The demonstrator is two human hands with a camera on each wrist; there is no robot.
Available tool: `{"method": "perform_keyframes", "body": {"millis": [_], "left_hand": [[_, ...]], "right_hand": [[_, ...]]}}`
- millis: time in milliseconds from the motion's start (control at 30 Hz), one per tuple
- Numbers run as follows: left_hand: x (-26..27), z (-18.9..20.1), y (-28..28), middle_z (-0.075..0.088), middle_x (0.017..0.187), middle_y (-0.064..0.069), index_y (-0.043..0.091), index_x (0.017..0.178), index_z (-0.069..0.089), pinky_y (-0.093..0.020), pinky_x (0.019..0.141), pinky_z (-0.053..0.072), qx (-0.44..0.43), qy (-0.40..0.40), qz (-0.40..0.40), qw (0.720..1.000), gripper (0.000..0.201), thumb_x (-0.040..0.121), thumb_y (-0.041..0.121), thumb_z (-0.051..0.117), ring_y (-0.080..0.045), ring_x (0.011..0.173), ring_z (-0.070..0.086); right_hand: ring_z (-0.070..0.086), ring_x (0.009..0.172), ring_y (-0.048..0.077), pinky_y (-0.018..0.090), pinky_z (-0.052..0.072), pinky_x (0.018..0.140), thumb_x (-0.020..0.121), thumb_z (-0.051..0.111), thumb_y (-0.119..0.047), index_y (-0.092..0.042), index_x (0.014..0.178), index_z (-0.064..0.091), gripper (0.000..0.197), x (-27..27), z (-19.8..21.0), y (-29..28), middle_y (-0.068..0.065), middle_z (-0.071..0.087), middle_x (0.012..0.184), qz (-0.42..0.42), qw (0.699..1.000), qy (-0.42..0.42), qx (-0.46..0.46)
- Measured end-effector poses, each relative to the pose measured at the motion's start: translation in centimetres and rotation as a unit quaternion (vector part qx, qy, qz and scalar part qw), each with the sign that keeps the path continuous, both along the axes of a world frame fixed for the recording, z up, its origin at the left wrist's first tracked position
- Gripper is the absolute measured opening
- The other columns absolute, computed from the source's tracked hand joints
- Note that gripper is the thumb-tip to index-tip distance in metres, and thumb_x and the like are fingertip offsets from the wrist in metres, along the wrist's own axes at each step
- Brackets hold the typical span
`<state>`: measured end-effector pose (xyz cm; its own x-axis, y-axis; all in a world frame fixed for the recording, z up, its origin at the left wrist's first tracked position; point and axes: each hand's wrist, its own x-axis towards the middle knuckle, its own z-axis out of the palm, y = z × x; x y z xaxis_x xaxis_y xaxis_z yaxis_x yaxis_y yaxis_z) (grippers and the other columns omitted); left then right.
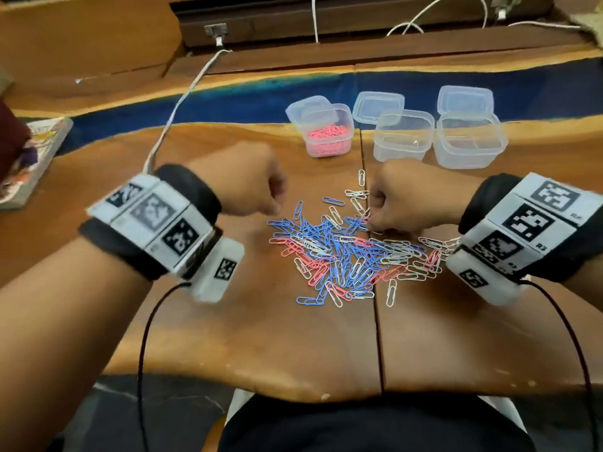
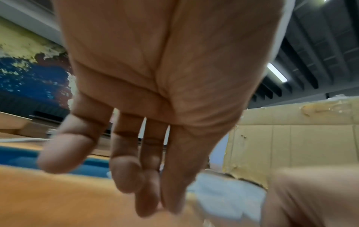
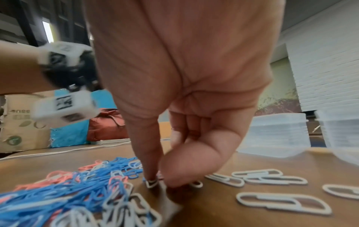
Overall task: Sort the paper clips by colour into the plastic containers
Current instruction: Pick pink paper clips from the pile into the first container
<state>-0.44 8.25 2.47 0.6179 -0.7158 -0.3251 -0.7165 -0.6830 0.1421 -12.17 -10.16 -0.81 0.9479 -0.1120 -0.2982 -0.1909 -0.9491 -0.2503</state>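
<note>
Beyond both hands on the tabletop [image 1: 228,337], only the pink tub [image 1: 328,133] holds paper clips while two clear tubs [image 1: 403,137] look nearly empty, the mixed pile [image 1: 346,252] remains between the wrists, the right hand [image 1: 411,199] pinches a clip [image 3: 152,183] at the pile's far edge, and the left hand [image 1: 241,182] hangs loose, holding nothing.

My right hand [image 1: 414,197] is down at the far right edge of the paper clip pile [image 1: 352,252], fingertips in among white and blue clips. My left hand [image 1: 241,184] hovers loosely curled just left of the pile, holding nothing I can see. Pile is mixed blue, pink, white on the wooden table [image 1: 228,337]. Behind it: pink-filled container [image 1: 328,132], then two near-empty clear containers [image 1: 403,135] [image 1: 468,141], lids behind.
</note>
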Motion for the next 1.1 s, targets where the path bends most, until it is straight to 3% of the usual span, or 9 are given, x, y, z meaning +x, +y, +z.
{"method": "perform_keyframes", "body": {"millis": [100, 200, 367, 533, 667, 833, 933, 1033, 1100], "left_hand": [[-1.1, -2.2, 2.1, 0.059, 0.067, 0.011, 0.019, 0.079, 0.070, -0.024, 0.061, 0.037, -0.018, 0.024, -0.008, 1.000, 0.011, 0.073, 0.023, 0.078, -0.011, 0.065, 0.053], [-1.8, -3.8, 2.8, 0.061, 0.071, 0.008, 0.019, 0.083, 0.070, -0.024, 0.059, 0.036, -0.039, 0.025, -0.019, 0.999, 0.013, 0.075, 0.026, 0.078, -0.011, 0.066, 0.052], [-2.1, -4.9, 3.0, 0.062, 0.065, 0.005, 0.016, 0.073, 0.067, -0.032, 0.065, 0.049, -0.057, 0.030, -0.006, 0.998, 0.013, 0.078, 0.025, 0.075, -0.017, 0.066, 0.056], [-2.1, -5.1, 3.2, 0.064, 0.065, 0.000, 0.013, 0.069, 0.065, -0.025, 0.060, 0.045, -0.063, 0.077, 0.025, 0.995, 0.014, 0.080, 0.021, 0.070, -0.013, 0.058, 0.053], [-2.0, -5.2, 3.4, 0.063, 0.063, 0.000, 0.014, 0.066, 0.064, -0.023, 0.059, 0.044, -0.071, 0.103, 0.045, 0.991, 0.016, 0.079, 0.021, 0.071, -0.014, 0.056, 0.053], [-2.0, -5.2, 3.3, 0.062, 0.063, -0.001, 0.012, 0.072, 0.066, -0.023, 0.053, 0.041, -0.080, 0.103, 0.048, 0.990, 0.010, 0.078, 0.017, 0.073, -0.014, 0.054, 0.052], [-2.3, -5.3, 3.3, 0.063, 0.072, -0.001, 0.011, 0.081, 0.060, -0.024, 0.055, 0.041, -0.115, 0.094, 0.038, 0.988, 0.015, 0.077, 0.014, 0.075, -0.015, 0.061, 0.053], [-2.6, -5.4, 3.4, 0.062, 0.078, 0.002, 0.017, 0.089, 0.062, -0.028, 0.065, 0.043, -0.126, 0.072, 0.007, 0.989, 0.023, 0.075, 0.025, 0.078, -0.012, 0.067, 0.053], [-2.8, -5.4, 3.2, 0.057, 0.073, 0.007, 0.021, 0.084, 0.063, -0.029, 0.066, 0.044, -0.109, 0.055, -0.011, 0.993, 0.024, 0.072, 0.033, 0.080, -0.010, 0.066, 0.050]], "right_hand": [[0.062, 0.043, 0.016, 0.021, 0.051, 0.047, 0.085, 0.068, -0.025, -0.003, 0.067, 0.065, 0.028, 0.2, 0.1, -0.4, 0.005, 0.066, 0.052, -0.026, 0.997, 0.036, 0.056], [0.069, 0.051, 0.019, 0.031, 0.059, 0.057, 0.080, 0.072, -0.016, -0.005, 0.071, 0.067, 0.015, 0.5, 0.0, -0.7, 0.006, 0.070, 0.057, -0.032, 0.997, 0.040, 0.059], [0.068, 0.058, 0.021, 0.028, 0.053, 0.052, 0.075, 0.077, -0.016, -0.008, 0.075, 0.070, 0.011, 0.3, 0.5, 0.1, 0.009, 0.072, 0.066, -0.030, 0.998, 0.041, 0.037], [0.064, 0.058, 0.022, 0.034, 0.057, 0.057, 0.073, 0.073, -0.009, -0.001, 0.084, 0.071, 0.013, 0.3, 0.8, 0.6, 0.016, 0.073, 0.076, -0.045, 0.998, 0.047, 0.022], [0.068, 0.054, 0.026, 0.035, 0.056, 0.055, 0.074, 0.071, -0.007, -0.002, 0.078, 0.069, 0.007, 0.1, 0.8, 0.9, 0.017, 0.072, 0.071, -0.050, 0.997, 0.055, 0.019], [0.071, 0.058, 0.031, 0.040, 0.059, 0.060, 0.074, 0.072, -0.011, 0.001, 0.079, 0.065, 0.015, 0.3, 0.7, 1.1, 0.021, 0.072, 0.070, -0.059, 0.995, 0.080, 0.009], [0.071, 0.058, 0.032, 0.040, 0.059, 0.059, 0.075, 0.072, -0.011, 0.001, 0.079, 0.064, 0.015, 0.2, 0.7, 1.1, 0.021, 0.072, 0.071, -0.061, 0.995, 0.082, 0.014], [0.069, 0.057, 0.029, 0.041, 0.058, 0.061, 0.077, 0.072, -0.016, -0.003, 0.074, 0.062, 0.017, -0.1, 1.0, 1.1, 0.016, 0.071, 0.070, -0.062, 0.995, 0.074, 0.017], [0.068, 0.055, 0.025, 0.037, 0.057, 0.061, 0.075, 0.072, -0.016, -0.010, 0.067, 0.058, 0.017, -0.4, 1.3, 0.8, 0.010, 0.069, 0.064, -0.073, 0.995, 0.060, 0.031]]}}
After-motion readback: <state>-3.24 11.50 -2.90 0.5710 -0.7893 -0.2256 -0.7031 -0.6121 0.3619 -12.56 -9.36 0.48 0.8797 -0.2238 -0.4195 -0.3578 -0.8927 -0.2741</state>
